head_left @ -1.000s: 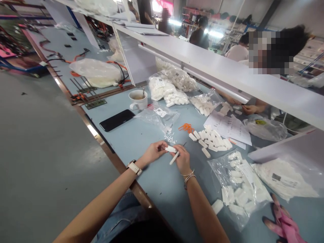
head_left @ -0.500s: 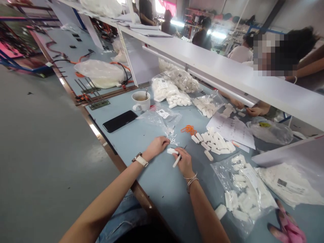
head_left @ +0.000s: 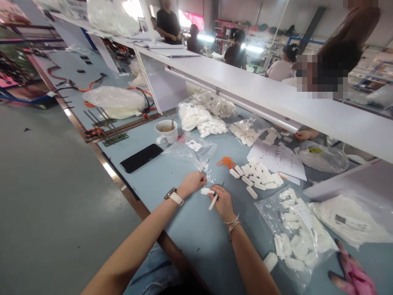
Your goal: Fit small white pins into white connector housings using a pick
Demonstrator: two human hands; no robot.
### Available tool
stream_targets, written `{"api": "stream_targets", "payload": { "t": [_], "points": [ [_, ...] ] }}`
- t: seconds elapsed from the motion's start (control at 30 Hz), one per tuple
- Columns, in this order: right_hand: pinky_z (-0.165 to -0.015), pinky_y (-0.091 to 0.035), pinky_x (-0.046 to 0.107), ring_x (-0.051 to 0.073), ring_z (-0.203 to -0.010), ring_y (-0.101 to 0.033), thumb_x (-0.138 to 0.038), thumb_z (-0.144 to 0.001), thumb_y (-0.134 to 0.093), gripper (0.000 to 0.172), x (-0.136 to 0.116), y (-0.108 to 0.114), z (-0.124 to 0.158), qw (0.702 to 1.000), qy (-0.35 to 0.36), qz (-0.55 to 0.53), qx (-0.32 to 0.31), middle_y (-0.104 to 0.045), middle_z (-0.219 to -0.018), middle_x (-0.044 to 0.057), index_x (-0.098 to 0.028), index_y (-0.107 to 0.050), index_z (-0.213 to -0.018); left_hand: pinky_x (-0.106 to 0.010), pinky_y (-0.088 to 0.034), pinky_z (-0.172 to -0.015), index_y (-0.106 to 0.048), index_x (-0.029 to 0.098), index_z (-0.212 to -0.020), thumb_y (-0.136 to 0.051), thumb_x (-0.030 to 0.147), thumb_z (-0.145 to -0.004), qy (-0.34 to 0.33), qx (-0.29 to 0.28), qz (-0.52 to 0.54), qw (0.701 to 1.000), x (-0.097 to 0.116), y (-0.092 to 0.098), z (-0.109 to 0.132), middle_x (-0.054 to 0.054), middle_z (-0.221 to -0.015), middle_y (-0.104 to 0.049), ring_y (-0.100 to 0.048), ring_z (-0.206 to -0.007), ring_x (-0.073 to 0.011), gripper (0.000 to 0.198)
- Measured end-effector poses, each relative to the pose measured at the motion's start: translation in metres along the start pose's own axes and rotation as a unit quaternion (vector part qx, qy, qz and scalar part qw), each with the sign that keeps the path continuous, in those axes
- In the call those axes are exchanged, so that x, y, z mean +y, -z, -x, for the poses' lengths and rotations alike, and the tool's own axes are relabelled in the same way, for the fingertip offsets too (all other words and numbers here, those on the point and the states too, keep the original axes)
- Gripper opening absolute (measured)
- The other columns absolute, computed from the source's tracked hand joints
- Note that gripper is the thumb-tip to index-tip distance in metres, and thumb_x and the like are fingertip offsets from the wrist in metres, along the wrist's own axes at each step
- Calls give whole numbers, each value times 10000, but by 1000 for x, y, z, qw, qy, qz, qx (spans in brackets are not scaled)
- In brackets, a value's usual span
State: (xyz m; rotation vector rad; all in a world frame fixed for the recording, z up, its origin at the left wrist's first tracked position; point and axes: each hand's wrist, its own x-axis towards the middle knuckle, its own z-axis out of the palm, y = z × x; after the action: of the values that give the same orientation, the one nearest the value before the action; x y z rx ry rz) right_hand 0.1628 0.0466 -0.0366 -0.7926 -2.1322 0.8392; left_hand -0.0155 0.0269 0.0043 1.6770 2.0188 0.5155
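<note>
My left hand [head_left: 194,183] is closed beside the small white pieces [head_left: 210,174] scattered on the blue table; whatever is between its fingertips is too small to make out. My right hand [head_left: 222,201] is wrapped round a white-handled tool [head_left: 213,202] whose dark thin tip points away from me. A white rectangular part [head_left: 207,191] lies at the fingertips of the same hand. Orange pieces [head_left: 226,162] and a pile of white parts [head_left: 258,174] sit beyond my right hand.
A black phone [head_left: 141,157], a cup [head_left: 166,132] and an opened plastic bag [head_left: 193,148] are at the left. Bags of white parts [head_left: 296,237] lie right and behind. Another person's hand [head_left: 305,134] shows under the shelf [head_left: 245,88]. A pink item [head_left: 356,272] is at lower right.
The view has shifted a little. My left hand has drawn slightly back from the small white pieces. At the shelf, the person at the right has risen, and one of the two hands beneath is hidden.
</note>
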Motion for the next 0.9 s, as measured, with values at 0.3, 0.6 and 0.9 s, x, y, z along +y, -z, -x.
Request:
{"api": "stream_targets", "payload": {
  "t": [0.3, 0.6, 0.9],
  "points": [
    [-849, -533, 305, 185, -912, -667, -176, -771, -631, 164, -5, 1, 1, 999, -15, -12, -26, -715, -985, 69, -208, -701, -916, -311, -417, -707, -550, 169, -665, -466, 166, -793, -11, 56, -16, 998, -6, 1, 31, -72, -706, -610, -544, -694, -190, 153],
    [-853, -526, 324, 192, -900, -663, -192, -765, -647, 149, -6, 3, -1, 999, -34, -31, -25, -716, -963, 68, -211, -710, -898, -223, -314, -498, -586, 149, -801, -532, 441, -747, 67, 71, 292, 951, -3, 3, 59, 28, -577, -486, -381, -508, -99, 302],
    [-790, -530, 300, 180, -816, -666, -325, -815, -641, 147, -12, 7, -1, 997, -42, -63, -13, -724, -876, 65, -195, -710, -828, -214, -253, -478, -562, 147, -757, -545, 461, -750, 83, 64, 340, 935, 4, -1, 64, 44, -545, -424, -315, -489, -83, 314]
  ]
}}
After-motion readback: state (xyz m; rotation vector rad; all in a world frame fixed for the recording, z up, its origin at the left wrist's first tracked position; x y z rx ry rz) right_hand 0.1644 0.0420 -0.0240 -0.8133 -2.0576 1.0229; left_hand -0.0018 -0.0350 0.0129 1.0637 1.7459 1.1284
